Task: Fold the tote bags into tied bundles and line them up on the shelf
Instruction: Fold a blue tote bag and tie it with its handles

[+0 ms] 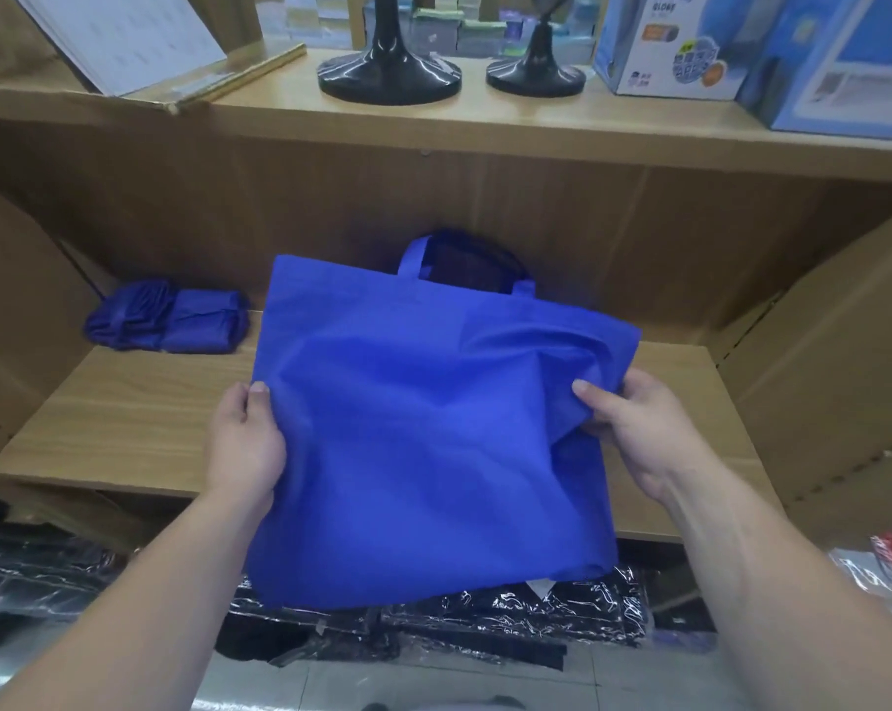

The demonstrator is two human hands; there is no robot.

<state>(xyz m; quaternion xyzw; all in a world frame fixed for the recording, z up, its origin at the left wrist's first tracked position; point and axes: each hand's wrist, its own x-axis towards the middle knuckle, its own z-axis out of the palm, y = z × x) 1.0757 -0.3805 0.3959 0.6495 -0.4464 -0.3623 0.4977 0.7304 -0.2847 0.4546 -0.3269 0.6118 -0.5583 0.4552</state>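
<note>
Far left on the shelf (125, 402), close to its back wall, lie two folded blue bundles (167, 320), side by side and touching. A cardboard box (18, 310) stands just left of them.

My left hand (246, 443) pinches the left edge of the blue tote bag (423, 438), thumb on top of the cloth and fingers hidden beneath. The bag is spread wide between my two hands, which are well apart, one at each side edge. It is above the front half of the shelf, with its handles (418, 254) pointing away from me towards the back wall. Its near edge hangs past the shelf's front, over black packs in clear plastic (536, 608) below.

My right hand (633, 428) grips the right edge, thumb on top, and there the cloth is bunched into creases.

On the upper shelf (536, 120), two round black bases (390, 77) stand above the bag, with blue printed boxes (690, 48) to their right. Another cardboard box (833, 361) stands at the shelf's right end.
</note>
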